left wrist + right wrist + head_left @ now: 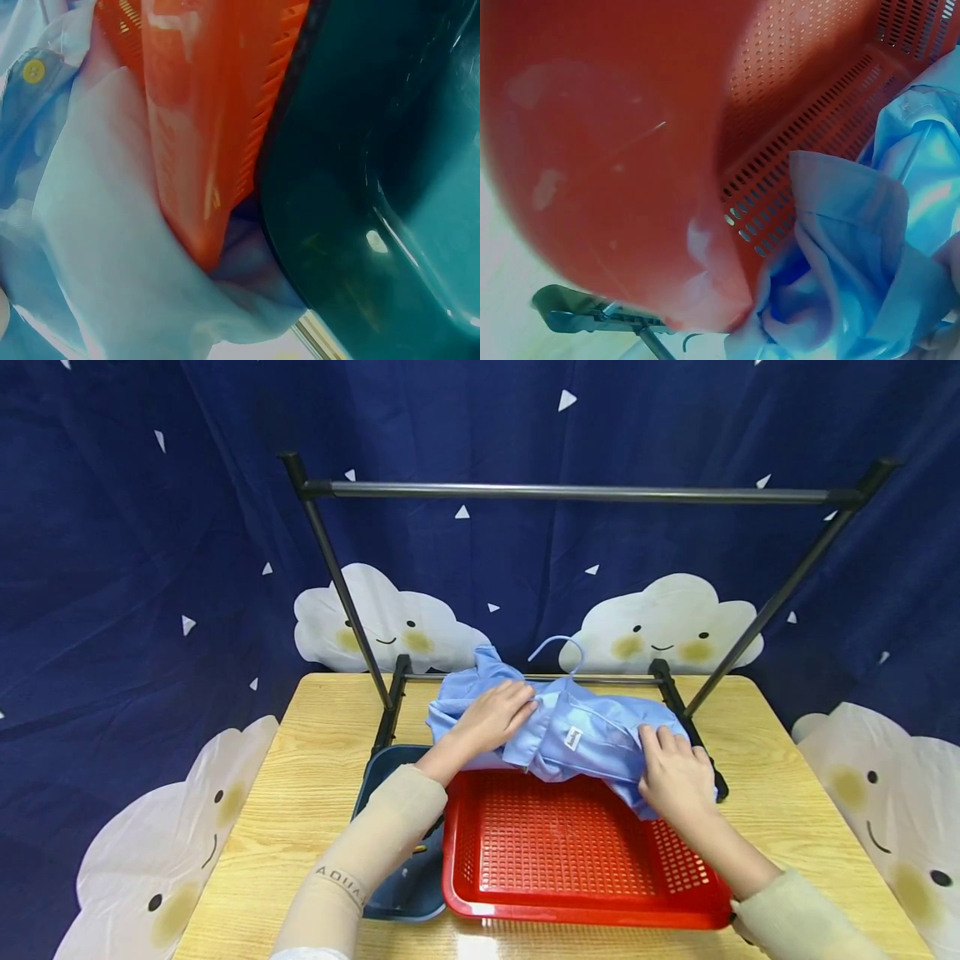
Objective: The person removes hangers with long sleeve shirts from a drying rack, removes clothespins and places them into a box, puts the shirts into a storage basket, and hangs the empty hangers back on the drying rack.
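Note:
A light blue shirt (592, 727) with a white label lies bunched across the back rim of a red perforated basket (562, 835). The blue hook of a hanger (558, 643) sticks up from its collar. At the shirt's left part, my left hand (491, 714) pinches the fabric, its thumb partly hidden. My right hand (678, 777) grips the shirt's right end, fingers curled over the cloth. In the left wrist view a yellow button (34, 71) shows on the shirt. In the right wrist view, bunched cloth (840, 247) hangs against the basket's perforated wall.
Behind the shirt stands a black rack with a grey top bar (577, 492); its feet rest on the wooden table (300, 760). A dark teal bin (405, 893) stands left of the red basket, partly under my left forearm. A navy curtain (465, 427) with clouds hangs behind.

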The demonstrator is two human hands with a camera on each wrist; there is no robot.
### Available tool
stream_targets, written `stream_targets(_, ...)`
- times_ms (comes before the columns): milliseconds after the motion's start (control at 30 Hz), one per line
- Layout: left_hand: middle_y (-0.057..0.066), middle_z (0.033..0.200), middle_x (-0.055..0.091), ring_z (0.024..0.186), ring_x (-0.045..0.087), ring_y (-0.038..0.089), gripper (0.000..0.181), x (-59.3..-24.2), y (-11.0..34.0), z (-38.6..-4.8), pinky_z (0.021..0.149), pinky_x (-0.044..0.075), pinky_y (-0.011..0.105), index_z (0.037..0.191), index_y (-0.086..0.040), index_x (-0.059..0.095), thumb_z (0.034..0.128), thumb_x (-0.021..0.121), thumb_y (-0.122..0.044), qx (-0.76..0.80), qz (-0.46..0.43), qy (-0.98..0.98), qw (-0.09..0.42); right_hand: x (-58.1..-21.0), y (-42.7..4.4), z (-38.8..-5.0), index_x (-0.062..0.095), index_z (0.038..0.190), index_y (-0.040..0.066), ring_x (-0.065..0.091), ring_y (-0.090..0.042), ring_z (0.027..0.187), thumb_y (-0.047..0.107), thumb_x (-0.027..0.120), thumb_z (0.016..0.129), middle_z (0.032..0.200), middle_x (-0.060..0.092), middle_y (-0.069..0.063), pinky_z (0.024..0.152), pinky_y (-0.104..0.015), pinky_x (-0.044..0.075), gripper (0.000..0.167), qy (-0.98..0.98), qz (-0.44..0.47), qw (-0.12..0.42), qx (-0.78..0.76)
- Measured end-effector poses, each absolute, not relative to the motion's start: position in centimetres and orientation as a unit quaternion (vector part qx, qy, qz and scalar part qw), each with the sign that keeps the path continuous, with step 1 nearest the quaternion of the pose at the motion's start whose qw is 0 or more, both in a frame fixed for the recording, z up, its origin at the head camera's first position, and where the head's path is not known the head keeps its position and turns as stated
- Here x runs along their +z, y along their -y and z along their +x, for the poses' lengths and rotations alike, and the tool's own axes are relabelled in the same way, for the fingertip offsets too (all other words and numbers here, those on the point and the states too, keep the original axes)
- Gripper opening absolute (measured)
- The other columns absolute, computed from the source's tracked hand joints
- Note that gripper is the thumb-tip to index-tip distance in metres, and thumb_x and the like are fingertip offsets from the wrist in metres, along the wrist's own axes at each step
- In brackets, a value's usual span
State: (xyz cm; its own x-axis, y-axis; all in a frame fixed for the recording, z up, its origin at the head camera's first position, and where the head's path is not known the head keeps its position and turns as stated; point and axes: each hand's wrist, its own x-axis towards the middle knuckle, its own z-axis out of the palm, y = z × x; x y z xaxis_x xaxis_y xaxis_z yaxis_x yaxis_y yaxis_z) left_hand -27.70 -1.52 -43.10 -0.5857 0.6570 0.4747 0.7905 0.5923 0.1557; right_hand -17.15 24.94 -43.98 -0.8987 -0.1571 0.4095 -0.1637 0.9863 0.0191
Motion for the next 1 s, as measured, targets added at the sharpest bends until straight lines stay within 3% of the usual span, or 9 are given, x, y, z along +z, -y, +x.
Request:
stream_targets(233, 0.001, 0.091, 0.051, 0.09, 0.05, 0.017, 0.013, -43.1, 2.2, -27.8, 0.08, 0.04, 0.031, 0.092, -0.012, 0.049, 0.0966, 0.043, -0.022, -0.176, -0.421, 0.866, 0.204, -44.2, -25.6, -17.1, 0.046, 0.098, 0.001, 0.051, -0.042, 0.078, 0.0, 0.06, 0.063, 0.084, 0.05, -0.02, 0.058, -0.052, 0.04, 0.038, 0.976, 0.065, 0.208, 0.022)
stream_targets(500, 0.002, 0.094, 0.054, 0.093, 0.051, 0.018, 0.013, -43.0, 3.1, -27.9, 0.082, 0.042, 0.033, 0.094, -0.011, 0.051, 0.0957, 0.045, -0.022, -0.189, -0.424, 0.862, 0.203, -44.2, -26.9, -17.0, 0.05, 0.101, -0.004, 0.053, -0.046, 0.074, 0.001, 0.059, 0.068, 0.085, 0.052, -0.026, 0.053, -0.059, 0.042, 0.034, 0.98, 0.047, 0.182, 0.06)
stream_targets(733, 0.001, 0.092, 0.053, 0.089, 0.05, 0.016, 0.012, -42.7, 3.8, -28.1, 0.08, 0.041, 0.032, 0.093, -0.011, 0.053, 0.0953, 0.047, -0.021, -0.193, -0.432, 0.855, 0.212, -44.1, -27.8, -16.8, 0.05, 0.099, -0.007, 0.057, -0.048, 0.066, 0.0, 0.063, 0.07, 0.077, 0.054, -0.026, 0.053, -0.057, 0.043, 0.033, 0.982, 0.061, 0.159, 0.076)
stream_targets(1000, 0.001, 0.091, 0.054, 0.086, 0.049, 0.017, 0.014, -42.4, 4.2, -28.2, 0.078, 0.041, 0.032, 0.098, -0.009, 0.055, 0.0945, 0.048, -0.02, -0.193, -0.433, 0.851, 0.225, -43.8, -28.1, -16.8, 0.049, 0.097, -0.005, 0.057, -0.045, 0.063, -0.007, 0.056, 0.07, 0.073, 0.057, -0.027, 0.051, -0.055, 0.041, 0.028, 0.977, 0.07, 0.15, 0.132)
